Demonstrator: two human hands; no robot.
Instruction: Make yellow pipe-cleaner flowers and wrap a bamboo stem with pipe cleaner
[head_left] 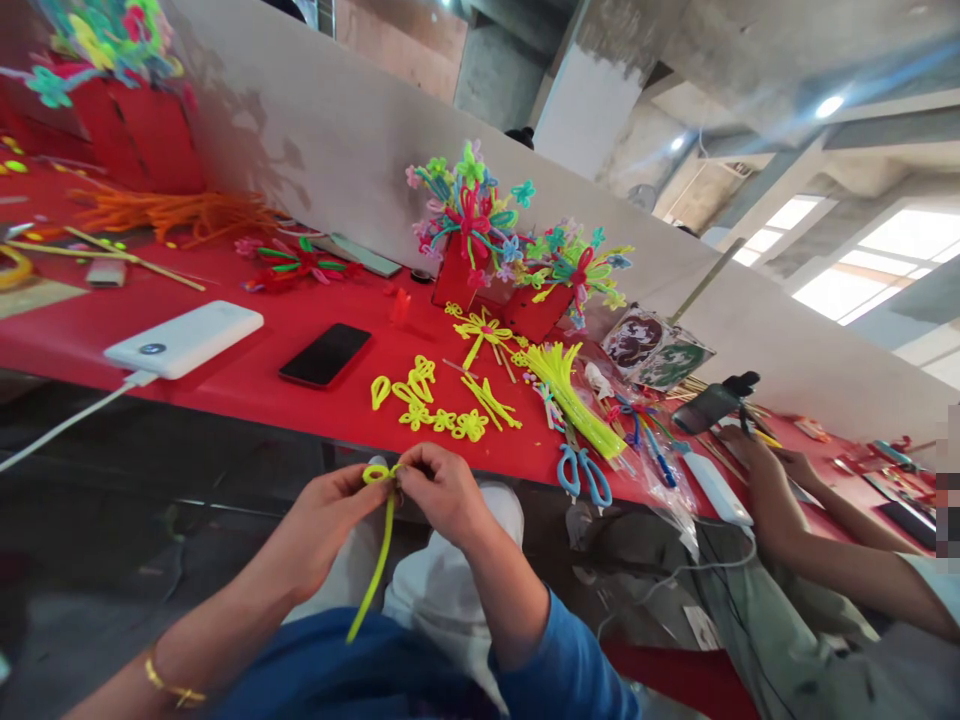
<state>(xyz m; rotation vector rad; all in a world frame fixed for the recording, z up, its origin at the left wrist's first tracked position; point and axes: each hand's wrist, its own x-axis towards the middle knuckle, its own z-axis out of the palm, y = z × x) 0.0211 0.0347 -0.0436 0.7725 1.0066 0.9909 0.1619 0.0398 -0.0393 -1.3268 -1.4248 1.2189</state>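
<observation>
Between my two hands, above my lap, is a yellow pipe cleaner [383, 560] bent into a small loop at its top, with a long tail hanging down. My left hand [341, 505] pinches the loop from the left. At the twist beside the loop, the fingertips of my right hand [439, 490] are closed on the same pipe cleaner. On the red table just beyond lie several yellow pipe-cleaner loops and flowers [424, 395], a few short yellow pieces [491, 400] and a larger yellow flower [484, 330].
A bundle of yellow pipe cleaners [577, 400] lies beside blue-handled scissors [583, 475] at the table edge. Left are a phone [326, 354] and a white power bank [184, 340] with a cable. Red pots of flowers [469, 215] stand behind. A co-worker's arms [780, 495] reach in at right.
</observation>
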